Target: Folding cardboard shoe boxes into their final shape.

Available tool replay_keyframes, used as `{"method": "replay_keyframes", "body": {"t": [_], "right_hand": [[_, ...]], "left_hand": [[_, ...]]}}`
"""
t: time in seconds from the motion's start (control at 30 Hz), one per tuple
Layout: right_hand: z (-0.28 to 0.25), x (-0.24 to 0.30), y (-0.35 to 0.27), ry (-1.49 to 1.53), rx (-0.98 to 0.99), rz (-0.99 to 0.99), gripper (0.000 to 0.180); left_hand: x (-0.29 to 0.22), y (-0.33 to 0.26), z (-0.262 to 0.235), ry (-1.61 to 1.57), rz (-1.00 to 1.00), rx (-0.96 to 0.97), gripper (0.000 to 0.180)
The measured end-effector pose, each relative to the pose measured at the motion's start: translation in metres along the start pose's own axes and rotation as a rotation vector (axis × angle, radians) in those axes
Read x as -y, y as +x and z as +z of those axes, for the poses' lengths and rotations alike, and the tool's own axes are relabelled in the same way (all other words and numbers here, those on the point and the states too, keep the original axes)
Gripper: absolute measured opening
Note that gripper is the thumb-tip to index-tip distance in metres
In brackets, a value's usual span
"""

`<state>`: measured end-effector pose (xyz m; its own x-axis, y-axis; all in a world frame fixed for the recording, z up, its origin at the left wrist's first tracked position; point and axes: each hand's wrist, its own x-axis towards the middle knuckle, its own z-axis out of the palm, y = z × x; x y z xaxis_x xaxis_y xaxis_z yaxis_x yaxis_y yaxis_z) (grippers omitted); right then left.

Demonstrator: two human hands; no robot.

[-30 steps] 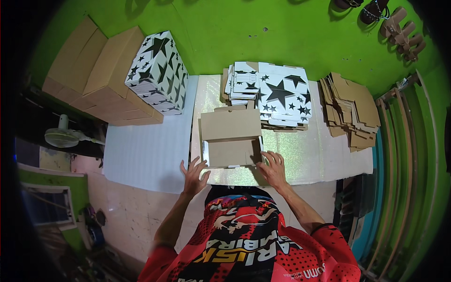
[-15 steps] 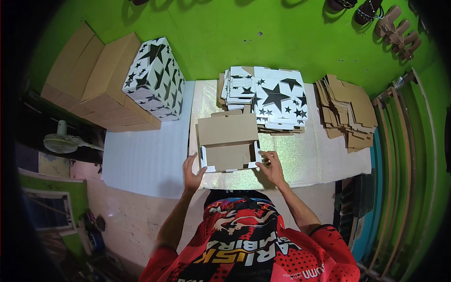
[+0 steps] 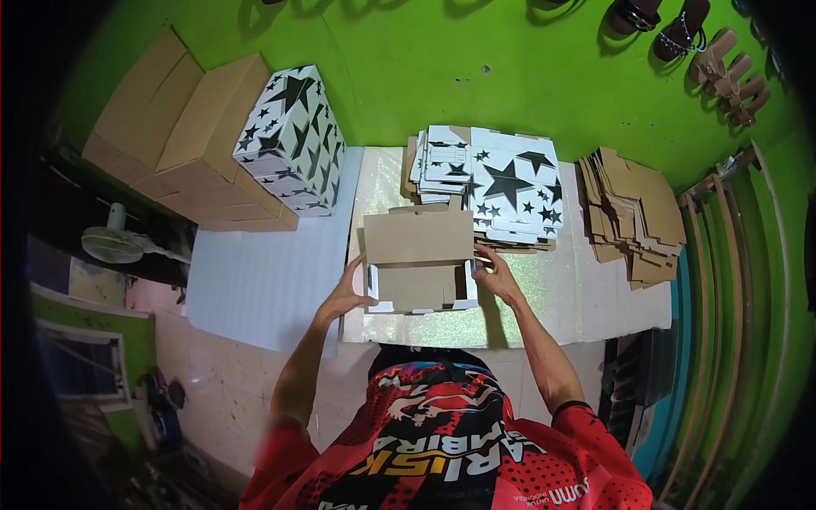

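Note:
A small cardboard box (image 3: 418, 240), brown inside with white outer edges, stands on the table in front of me, its lid raised at the back. Along the box's left side lie the fingers of my left hand (image 3: 342, 296), with the thumb at the near left corner. My right hand (image 3: 500, 277) clasps the right side, fingers toward the back and thumb by the right wall. White flaps are folded in at both near corners. Inside, the bare brown floor shows. The far sides of the fingertips are partly hidden by the box walls.
Behind the box lie flat star-printed boxes (image 3: 518, 200) in a stack, with flat brown cardboard (image 3: 633, 212) to the right. Assembled brown boxes (image 3: 204, 123) and a star-printed box (image 3: 293, 144) stand far left. A fan (image 3: 115, 245) is left of the table (image 3: 595, 310). Sandals (image 3: 722, 68) hang on the wall.
My right hand has shifted from the near right corner back along the right side. My left fingers now lie closer against the left side. The whole view has shifted slightly.

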<state>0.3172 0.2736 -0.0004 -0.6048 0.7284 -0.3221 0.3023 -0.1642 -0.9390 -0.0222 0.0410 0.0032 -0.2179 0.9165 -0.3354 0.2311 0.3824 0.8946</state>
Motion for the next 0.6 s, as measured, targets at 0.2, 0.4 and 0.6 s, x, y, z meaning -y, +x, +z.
{"method": "replay_keyframes", "body": {"t": [0.2, 0.4, 0.6], "right_hand": [[-0.009, -0.015, -0.007, 0.100, -0.002, 0.015, 0.045], [-0.004, -0.021, -0.025, -0.218, -0.111, -0.191, 0.032], [0.018, 0.006, -0.071, -0.810, -0.036, -0.618, 0.041]], "left_hand": [[0.007, -0.011, 0.006, -0.016, -0.010, -0.049, 0.111], [0.031, -0.027, 0.012, 0.115, 0.141, -0.123, 0.086], [0.041, -0.046, 0.021, 0.090, 0.226, -0.146, 0.078]]}}
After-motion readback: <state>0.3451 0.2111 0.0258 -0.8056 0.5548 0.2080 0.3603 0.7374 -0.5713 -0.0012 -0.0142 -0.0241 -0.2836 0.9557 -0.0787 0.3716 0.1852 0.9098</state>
